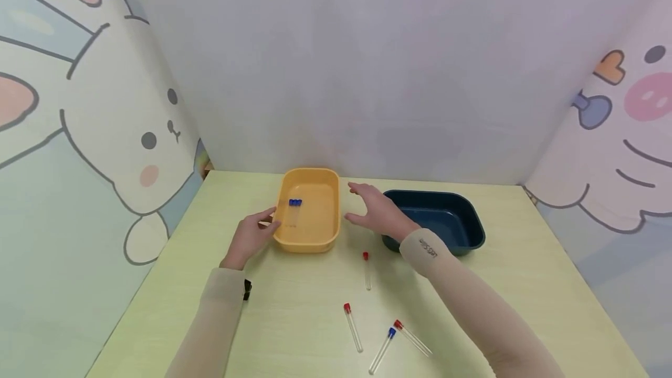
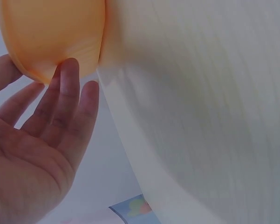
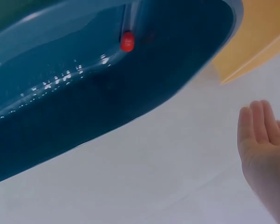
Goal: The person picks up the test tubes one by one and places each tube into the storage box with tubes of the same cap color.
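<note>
My left hand (image 1: 249,240) is at the left side of a yellow plastic tray (image 1: 320,239), its thumb and fingers on the rim. In the left wrist view the other fingers curve beneath the outer wall. Inside the tray lie several blue-capped test tubes (image 1: 295,203) side by side. To the right of the tray, my right hand (image 1: 379,210) hovers with thumb and fingers spread, touching nothing. Under the right forearm stands a dark blue tray (image 1: 469,227). A red-capped test tube (image 3: 127,42) lies inside it, seen in the right wrist view.
On the pale table, nearer me, lie a red-capped tube (image 1: 366,270), another red-capped tube (image 1: 353,326), a blue-capped tube (image 1: 383,350) and further red-capped tubing (image 1: 412,337). A grey-white wall (image 1: 367,74) rises behind, with cartoon-printed panels at both sides.
</note>
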Motion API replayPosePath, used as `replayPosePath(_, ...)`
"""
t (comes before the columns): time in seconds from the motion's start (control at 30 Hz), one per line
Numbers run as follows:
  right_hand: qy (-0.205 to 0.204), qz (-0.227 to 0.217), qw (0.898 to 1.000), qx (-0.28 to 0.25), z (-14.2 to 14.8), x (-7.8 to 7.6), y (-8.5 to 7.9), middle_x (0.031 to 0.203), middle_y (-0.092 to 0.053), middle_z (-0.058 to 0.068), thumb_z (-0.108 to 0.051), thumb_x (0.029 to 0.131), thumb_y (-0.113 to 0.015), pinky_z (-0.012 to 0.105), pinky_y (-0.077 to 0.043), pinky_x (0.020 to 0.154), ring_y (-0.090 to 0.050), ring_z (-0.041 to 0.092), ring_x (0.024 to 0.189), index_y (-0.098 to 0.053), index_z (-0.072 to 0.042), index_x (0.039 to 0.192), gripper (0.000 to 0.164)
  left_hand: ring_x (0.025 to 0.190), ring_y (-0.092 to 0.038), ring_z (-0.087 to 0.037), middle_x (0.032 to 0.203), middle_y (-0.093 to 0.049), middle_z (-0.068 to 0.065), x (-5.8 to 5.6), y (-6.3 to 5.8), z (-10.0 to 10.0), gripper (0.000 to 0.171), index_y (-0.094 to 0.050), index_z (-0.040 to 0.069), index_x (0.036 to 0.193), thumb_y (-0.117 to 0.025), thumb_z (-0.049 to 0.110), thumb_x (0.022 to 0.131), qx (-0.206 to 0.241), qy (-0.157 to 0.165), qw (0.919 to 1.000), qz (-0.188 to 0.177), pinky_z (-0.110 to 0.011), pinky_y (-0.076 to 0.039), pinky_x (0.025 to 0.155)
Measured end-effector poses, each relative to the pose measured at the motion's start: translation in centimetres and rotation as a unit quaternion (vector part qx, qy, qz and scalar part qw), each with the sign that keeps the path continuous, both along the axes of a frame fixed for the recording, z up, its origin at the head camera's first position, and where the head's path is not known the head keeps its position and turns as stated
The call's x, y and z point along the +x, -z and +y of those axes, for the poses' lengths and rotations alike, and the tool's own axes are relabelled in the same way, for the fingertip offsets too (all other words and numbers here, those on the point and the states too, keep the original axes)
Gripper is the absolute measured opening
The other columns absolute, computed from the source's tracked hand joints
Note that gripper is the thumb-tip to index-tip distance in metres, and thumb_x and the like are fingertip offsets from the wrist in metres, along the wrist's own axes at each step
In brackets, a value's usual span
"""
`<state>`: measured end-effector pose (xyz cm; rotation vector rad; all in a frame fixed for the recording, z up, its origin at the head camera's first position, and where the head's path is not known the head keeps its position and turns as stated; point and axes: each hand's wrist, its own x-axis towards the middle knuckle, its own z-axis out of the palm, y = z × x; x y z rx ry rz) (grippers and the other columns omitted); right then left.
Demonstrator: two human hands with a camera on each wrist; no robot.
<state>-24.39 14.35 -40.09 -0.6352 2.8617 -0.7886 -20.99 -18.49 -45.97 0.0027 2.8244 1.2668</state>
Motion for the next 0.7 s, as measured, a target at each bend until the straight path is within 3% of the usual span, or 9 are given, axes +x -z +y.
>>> replayPosePath(0.7, -0.014, 0.026, 1.0, -0.004, 4.6, 4.2, -0.5, 0.155, -0.051, 0.007, -0.037, 0.095, -0.075, 0.051, -0.045, 0.117, -0.049, 0.029, 0.143, -0.042, -0.011, 0.157, 0.075, 0.109, -0.068, -0.033, 0.131, -0.067, -0.024, -0.2, 0.3, -0.3, 0.052, -0.052, 0.008, 0.152, -0.062, 0.027, 0.104, -0.001, 0.011, 0.9999, 0.009, -0.039, -0.061, 0.086)
